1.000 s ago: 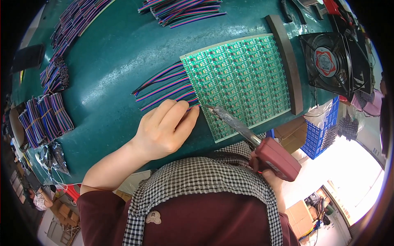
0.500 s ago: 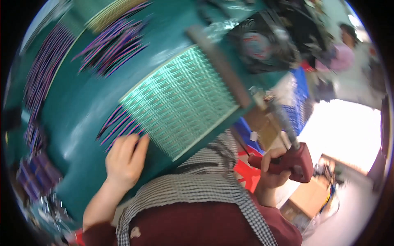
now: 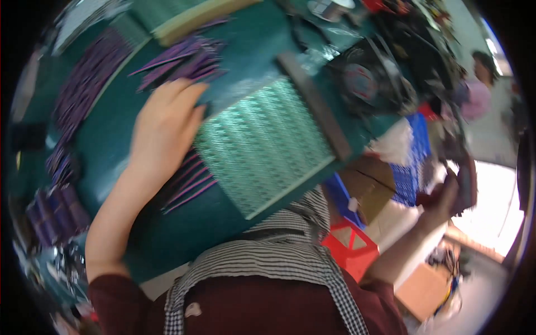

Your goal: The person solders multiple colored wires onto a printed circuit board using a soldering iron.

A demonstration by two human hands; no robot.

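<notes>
My left hand (image 3: pixel 164 125) is over the table beside a pile of purple and dark wires (image 3: pixel 192 58), fingertips at the pile's near edge. Its fingers are bent and a little apart; nothing shows between them. By its thumb lies a green ribbed panel (image 3: pixel 268 145) with pale edges and a dark bar (image 3: pixel 315 106) along its right side. Several pink and dark wires (image 3: pixel 192 181) stick out from the panel's left edge, below my wrist. Off the table at right, my right hand (image 3: pixel 444 195) grips a dark red pistol-shaped power tool (image 3: pixel 466 184), blurred and partly hidden.
More purple wires (image 3: pixel 92 78) and wrapped purple bundles (image 3: pixel 64 215) lie at left. A black plastic bag (image 3: pixel 363 78) sits at the back right. Beside the table stand a cardboard box (image 3: pixel 365 187), a blue crate (image 3: pixel 410 162) and a red stool (image 3: pixel 352 248). Another person (image 3: pixel 477 84) is farther off.
My left hand has moved away from the wires at the panel's left edge, forward to the wire pile. My right hand has carried the power tool farther right and forward. The view has shifted.
</notes>
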